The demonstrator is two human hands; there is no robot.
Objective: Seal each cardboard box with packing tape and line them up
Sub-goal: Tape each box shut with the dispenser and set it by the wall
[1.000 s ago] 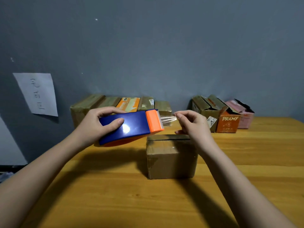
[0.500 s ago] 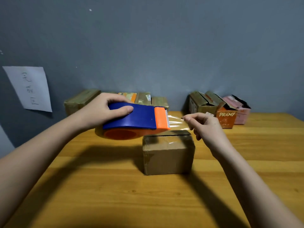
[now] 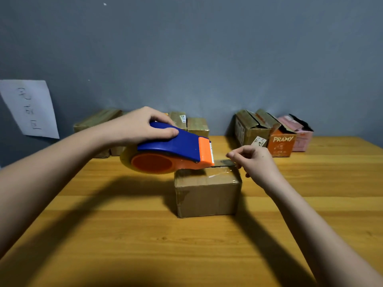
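The left hand wraps over the blue handle of the tape dispenser, its grip closed round the tool, and holds it low over the left part of the cardboard box so the orange toothed end points right along the top seam. The right hand pinches the free end of the clear tape between thumb and fingertip, a narrow grip on the film alone, at the box's far right top edge; I judge this keeps the strip taut and lined up with the flap seam, ready to be pressed down. The box sits in the middle of the desk, near the person, apart from the others, so both hands can work it. Counted: 1 box in hand and 1 dispenser. Far left against the wall is a row of closed brown boxes; at least 3 show, the rest hidden by the left arm. Far right stand 3 open boxes: 1 brown, 1 orange marked PRAMY and 1 pink, likely awaiting tape. 1 paper sheet hangs on the wall at left.
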